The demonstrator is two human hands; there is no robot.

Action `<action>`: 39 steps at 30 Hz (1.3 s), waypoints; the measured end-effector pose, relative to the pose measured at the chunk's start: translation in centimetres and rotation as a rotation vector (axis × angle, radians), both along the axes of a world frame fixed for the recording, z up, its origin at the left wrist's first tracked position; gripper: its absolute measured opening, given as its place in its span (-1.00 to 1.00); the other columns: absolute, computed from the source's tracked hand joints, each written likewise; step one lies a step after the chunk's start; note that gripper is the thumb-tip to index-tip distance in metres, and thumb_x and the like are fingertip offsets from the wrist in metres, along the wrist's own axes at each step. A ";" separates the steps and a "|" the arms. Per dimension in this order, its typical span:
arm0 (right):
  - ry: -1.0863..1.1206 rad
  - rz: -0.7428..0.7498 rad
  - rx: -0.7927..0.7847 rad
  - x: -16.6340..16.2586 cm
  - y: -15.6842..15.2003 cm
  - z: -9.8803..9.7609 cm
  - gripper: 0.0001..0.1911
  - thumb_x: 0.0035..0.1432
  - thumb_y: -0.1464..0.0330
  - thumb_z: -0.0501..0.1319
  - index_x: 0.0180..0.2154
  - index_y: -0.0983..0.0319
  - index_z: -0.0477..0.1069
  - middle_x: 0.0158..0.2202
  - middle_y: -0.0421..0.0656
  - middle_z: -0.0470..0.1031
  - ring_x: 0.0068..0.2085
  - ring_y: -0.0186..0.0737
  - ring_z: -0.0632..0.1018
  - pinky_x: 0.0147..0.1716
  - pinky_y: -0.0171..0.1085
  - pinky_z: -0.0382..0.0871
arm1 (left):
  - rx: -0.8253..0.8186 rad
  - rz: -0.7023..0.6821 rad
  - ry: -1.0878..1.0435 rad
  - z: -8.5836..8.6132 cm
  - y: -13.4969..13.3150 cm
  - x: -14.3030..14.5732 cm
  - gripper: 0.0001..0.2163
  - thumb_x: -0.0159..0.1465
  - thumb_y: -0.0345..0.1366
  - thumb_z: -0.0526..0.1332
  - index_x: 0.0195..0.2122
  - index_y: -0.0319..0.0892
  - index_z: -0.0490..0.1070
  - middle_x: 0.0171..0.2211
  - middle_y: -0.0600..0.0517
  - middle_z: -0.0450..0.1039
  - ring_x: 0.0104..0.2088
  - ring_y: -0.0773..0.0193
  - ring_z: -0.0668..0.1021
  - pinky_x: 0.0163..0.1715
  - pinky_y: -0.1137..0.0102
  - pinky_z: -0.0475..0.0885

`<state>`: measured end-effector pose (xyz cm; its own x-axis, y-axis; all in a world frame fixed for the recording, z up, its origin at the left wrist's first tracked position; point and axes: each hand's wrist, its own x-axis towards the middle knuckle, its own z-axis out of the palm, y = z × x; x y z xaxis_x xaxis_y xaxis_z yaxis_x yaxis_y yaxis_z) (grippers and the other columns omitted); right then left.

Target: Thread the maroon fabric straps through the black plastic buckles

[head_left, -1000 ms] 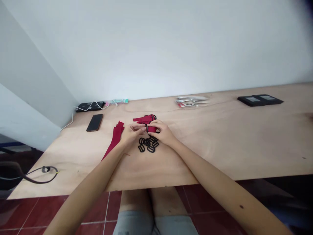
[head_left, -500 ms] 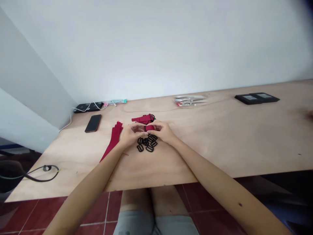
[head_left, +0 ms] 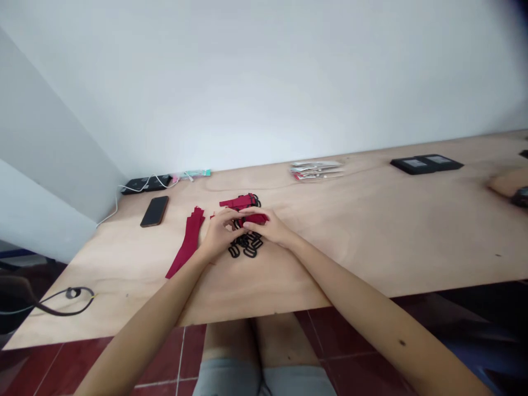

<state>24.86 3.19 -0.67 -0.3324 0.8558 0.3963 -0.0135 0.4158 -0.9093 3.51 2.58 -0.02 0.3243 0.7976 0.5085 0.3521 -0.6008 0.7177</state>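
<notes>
My right hand [head_left: 274, 228] is closed on a short red strap [head_left: 256, 219], pinching it between thumb and fingers. My left hand [head_left: 216, 234] is closed at the other end, where a black slide buckle [head_left: 238, 223] sits on the strap. Its fingertips partly hide that buckle. Just below both hands lies a pile of loose black buckles [head_left: 248, 248]. Behind them is a bundle of red straps with black buckles at its right end [head_left: 238, 201]. A fanned stack of plain red straps [head_left: 186, 242] rests left of my left hand.
A phone [head_left: 154, 211], black boxes with a white cable [head_left: 142, 184] and a dark looped cable [head_left: 68, 305] lie on the left. Plastic packets [head_left: 315, 170] and two black cases [head_left: 427, 164] are near the wall. Another person's forearm [head_left: 509, 182] reaches in at the right edge.
The red strap between my hands has gone from a rounded loop to a flatter, more stretched shape. The other person's arm has come further into view. The view has shifted slightly.
</notes>
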 end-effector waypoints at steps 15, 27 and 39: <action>0.332 -0.018 -0.263 1.4 1.0 -0.3 -0.52 0.04 0.17 0.58 0.00 0.15 0.66 0.06 -0.06 0.68 -0.06 -0.08 0.67 -0.08 -0.14 0.63 | -0.216 0.062 -0.336 0.5 0.6 -1.0 -0.72 0.17 -0.20 0.53 -0.13 -0.18 0.66 -0.11 -0.12 0.69 -0.10 0.08 0.70 0.02 0.17 0.60; -0.152 -0.201 0.016 2.3 2.1 -1.8 -0.66 0.22 0.32 0.41 0.04 0.22 0.66 -0.04 0.00 0.73 -0.10 -0.03 0.70 -0.02 -0.06 0.60 | -0.376 0.158 -0.671 0.9 1.2 -1.5 -0.60 0.09 -0.10 0.59 -0.09 -0.17 0.72 -0.13 -0.12 0.72 -0.15 0.07 0.71 -0.05 0.19 0.62; -0.341 -0.037 0.207 1.9 1.1 -1.0 -0.84 0.31 0.36 0.33 -0.14 0.20 0.70 -0.12 -0.03 0.70 -0.08 -0.05 0.65 0.00 -0.11 0.52 | -0.681 -0.090 -1.021 1.6 1.3 -0.8 -0.85 0.18 -0.26 0.53 -0.33 -0.19 0.66 -0.22 -0.03 0.71 -0.21 0.26 0.69 -0.07 0.37 0.59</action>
